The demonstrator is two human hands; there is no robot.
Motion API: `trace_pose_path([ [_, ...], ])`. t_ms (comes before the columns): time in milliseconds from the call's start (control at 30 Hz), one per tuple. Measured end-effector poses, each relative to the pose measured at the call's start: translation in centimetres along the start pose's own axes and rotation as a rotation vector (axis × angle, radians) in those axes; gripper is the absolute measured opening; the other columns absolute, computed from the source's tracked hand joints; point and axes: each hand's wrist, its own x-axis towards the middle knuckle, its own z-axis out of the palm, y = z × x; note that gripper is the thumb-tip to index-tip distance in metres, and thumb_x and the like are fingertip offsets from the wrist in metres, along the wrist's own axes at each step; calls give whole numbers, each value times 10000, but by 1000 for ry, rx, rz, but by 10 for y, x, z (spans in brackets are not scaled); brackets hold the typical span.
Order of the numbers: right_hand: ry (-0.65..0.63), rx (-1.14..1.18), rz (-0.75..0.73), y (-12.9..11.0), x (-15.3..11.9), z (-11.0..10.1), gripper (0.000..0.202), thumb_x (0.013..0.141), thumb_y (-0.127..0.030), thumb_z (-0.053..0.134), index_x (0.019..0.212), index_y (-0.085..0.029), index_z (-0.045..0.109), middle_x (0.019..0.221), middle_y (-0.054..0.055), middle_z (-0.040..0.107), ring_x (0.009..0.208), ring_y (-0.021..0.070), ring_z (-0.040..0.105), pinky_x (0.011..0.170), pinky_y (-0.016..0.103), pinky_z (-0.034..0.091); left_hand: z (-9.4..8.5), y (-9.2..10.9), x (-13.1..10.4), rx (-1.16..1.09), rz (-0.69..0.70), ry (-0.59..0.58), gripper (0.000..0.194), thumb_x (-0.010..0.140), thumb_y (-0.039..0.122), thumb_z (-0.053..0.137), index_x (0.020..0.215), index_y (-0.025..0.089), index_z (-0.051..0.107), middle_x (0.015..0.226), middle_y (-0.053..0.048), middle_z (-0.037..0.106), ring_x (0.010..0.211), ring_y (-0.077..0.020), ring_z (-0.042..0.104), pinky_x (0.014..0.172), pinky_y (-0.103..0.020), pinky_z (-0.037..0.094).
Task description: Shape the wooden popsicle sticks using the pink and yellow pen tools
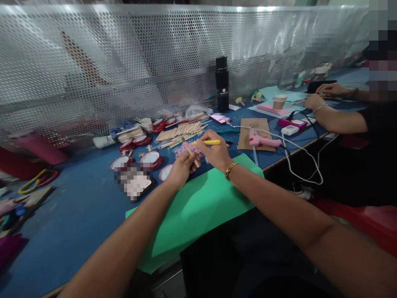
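Note:
My left hand (pixel 180 169) pinches a flat wooden craft stick (pixel 187 146), which slants up and away with a darker brown far end. A slim yellow pen (pixel 214 142) is gripped in my right hand (pixel 216 154), its tip pointing left at the stick. Whether the tip touches the wood I cannot tell. Behind my hands lies a heap of pink and purple shreds (pixel 180 150), partly hidden. A green sheet (pixel 192 198) lies under my wrists and hangs over the table edge. Several wooden sticks (pixel 182 131) are piled just beyond.
Red-rimmed round pieces (pixel 151 159) and a phone (pixel 139 185) lie left. A pink glue gun (pixel 263 140) rests on cardboard (pixel 245 134) at right, near white cables (pixel 288 153). A black bottle (pixel 222 85) stands by the mesh panel (pixel 139 54). Another person's hands (pixel 316 103) work far right.

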Motion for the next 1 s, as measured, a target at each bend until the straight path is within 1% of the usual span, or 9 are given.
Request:
trace_pose_path([
  [200, -15, 10, -10, -3, -2, 1, 219, 844, -265, 589, 666, -230, 465, 629, -49, 537, 610, 131, 519, 633, 278, 435, 1, 1, 0, -8, -8, 4, 328, 821, 493, 640, 729, 185, 575, 557, 44, 514, 434, -71, 372, 405, -195, 242],
  [333, -41, 17, -9, -3, -2, 2, 208, 841, -258, 586, 673, -229, 468, 634, -53, 545, 601, 127, 529, 609, 270, 431, 2, 2, -1, -1, -14, 1, 321, 822, 476, 647, 710, 183, 577, 564, 37, 529, 440, -75, 389, 410, -199, 256],
  [567, -10, 8, 4, -3, -1, 0, 225, 843, -256, 576, 662, -231, 445, 637, -43, 535, 618, 134, 526, 632, 278, 439, 2, 3, -1, -6, -8, 2, 323, 827, 484, 639, 733, 182, 577, 558, 47, 516, 429, -70, 379, 400, -195, 245],
  [700, -59, 27, 6, -4, -4, 2, 206, 863, -274, 567, 689, -228, 466, 635, -48, 544, 630, 132, 549, 627, 266, 450, 1, 1, 0, -9, -10, 0, 320, 826, 476, 641, 719, 182, 574, 557, 44, 520, 434, -70, 379, 402, -191, 246],
  [800, -77, 28, 8, -3, -4, 3, 217, 854, -270, 580, 676, -227, 464, 623, -54, 542, 608, 128, 543, 610, 262, 444, 1, 0, 0, -12, -11, 3, 317, 823, 476, 647, 718, 186, 573, 558, 44, 519, 438, -72, 382, 406, -190, 252],
  [1000, -34, 5, 14, -2, -2, 0, 221, 843, -258, 581, 665, -234, 452, 622, -43, 543, 613, 138, 523, 618, 277, 439, 1, 1, 0, -17, -17, 8, 309, 825, 475, 644, 736, 186, 581, 565, 40, 519, 440, -75, 381, 404, -193, 239],
])
